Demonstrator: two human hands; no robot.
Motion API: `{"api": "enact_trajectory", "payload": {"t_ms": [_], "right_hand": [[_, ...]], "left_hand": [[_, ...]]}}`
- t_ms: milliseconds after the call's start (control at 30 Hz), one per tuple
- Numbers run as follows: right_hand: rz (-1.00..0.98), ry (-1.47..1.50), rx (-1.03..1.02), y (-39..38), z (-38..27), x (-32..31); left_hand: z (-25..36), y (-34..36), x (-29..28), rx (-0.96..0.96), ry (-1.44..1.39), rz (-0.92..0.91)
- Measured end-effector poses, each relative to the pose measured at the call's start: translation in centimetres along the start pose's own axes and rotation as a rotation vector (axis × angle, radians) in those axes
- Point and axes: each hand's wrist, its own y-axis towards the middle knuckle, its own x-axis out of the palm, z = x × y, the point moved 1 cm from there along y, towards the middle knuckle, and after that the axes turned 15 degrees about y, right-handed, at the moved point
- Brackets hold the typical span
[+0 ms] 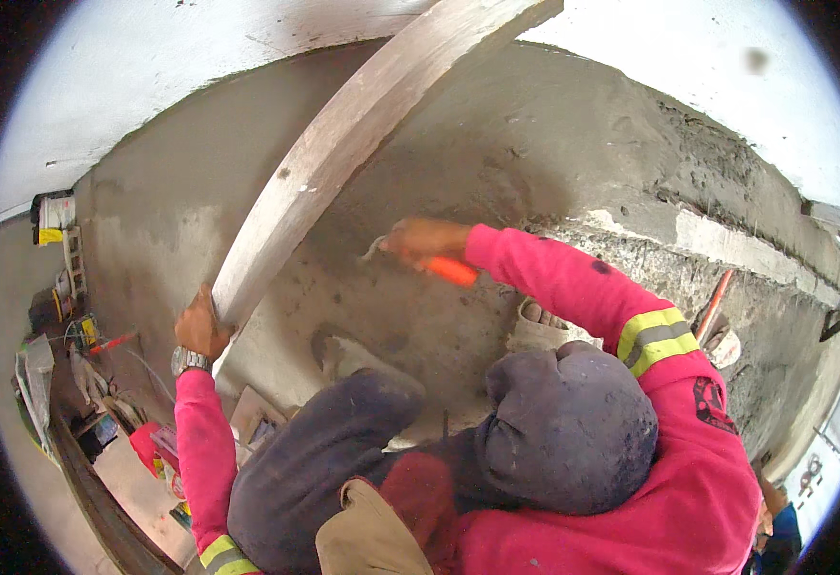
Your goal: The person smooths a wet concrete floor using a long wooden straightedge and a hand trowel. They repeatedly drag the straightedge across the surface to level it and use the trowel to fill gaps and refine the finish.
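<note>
My left hand [203, 328], with a watch at the wrist, grips the lower end of a long pale wooden board [329, 158]. From there the board slants up to the right, across the grey mortar surface [276, 105]. My right hand [426, 240] is closed round a trowel with an orange handle [452, 271]. Only a short bit of its metal [372, 251] shows, pointing left over the wet-looking mortar; the rest blends in or is hidden. Both arms are in pink sleeves with reflective bands, and my bent knees come between them.
Rough, broken mortar and a pale ledge [726, 240] run along the right, with an orange rod [715, 305] beside it. A white bucket [56, 211], bags and tools crowd the far left near a long timber [103, 498]. Part of another person [779, 527] shows at the lower right.
</note>
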Motion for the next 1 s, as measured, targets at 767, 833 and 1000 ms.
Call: {"api": "enact_trajectory", "payload": {"t_ms": [767, 833, 1000], "right_hand": [[0.521, 0.563, -0.318, -16.9, -2.8, -10.9], [0.481, 0.661, -0.349, -19.0, -0.4, -14.1], [0.691, 0.753, -0.499, -23.9, 0.2, -14.3]], "left_hand": [[-1.1, 0.1, 1.4, 0.006, 0.055, -0.011], [-0.2, -0.4, -0.2, -0.034, 0.041, -0.077], [-0.9, -0.5, 1.0, 0.003, 0.035, -0.014]]}}
